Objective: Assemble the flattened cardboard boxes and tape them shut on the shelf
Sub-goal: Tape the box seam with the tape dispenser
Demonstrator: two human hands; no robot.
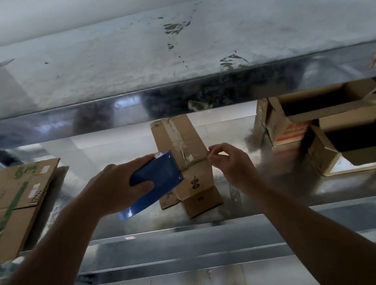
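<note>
Standing near the middle of the shiny metal shelf [262,204], the small upright brown cardboard box [181,133] carries scuffed old tape along its top seam, and one lower flap juts out towards the front edge. The left hand [118,187] is wrapped around a blue handheld tape dispenser [155,177], pressing its mouth against the box's left side. The right hand [229,161] pinches with thumb and fingertips at the box's right corner, apparently on the end of a thin strip of tape [196,161] drawn across the face; the picture is too soft to tell whether it grips tape or cardboard.

The main risk seems to be the box itself. It looks light and narrow, and the steel under it looks slick, so a pull from the dispenser could slide or topple it. If the right hand's pinch slips, the strip may spring back and fold onto itself or land crooked. The protruding lower flap suggests the bottom is not fully closed, and taping over it could lock the box out of square.

Further out, a stack of flattened cardboard with green print [10,201] lies at the left end and several open-topped cardboard boxes [323,124] crowd the right – a wide sweep of either elbow could knock them. The upper shelf's steel edge [176,96] hangs just above the box, leaving little headroom.
</note>
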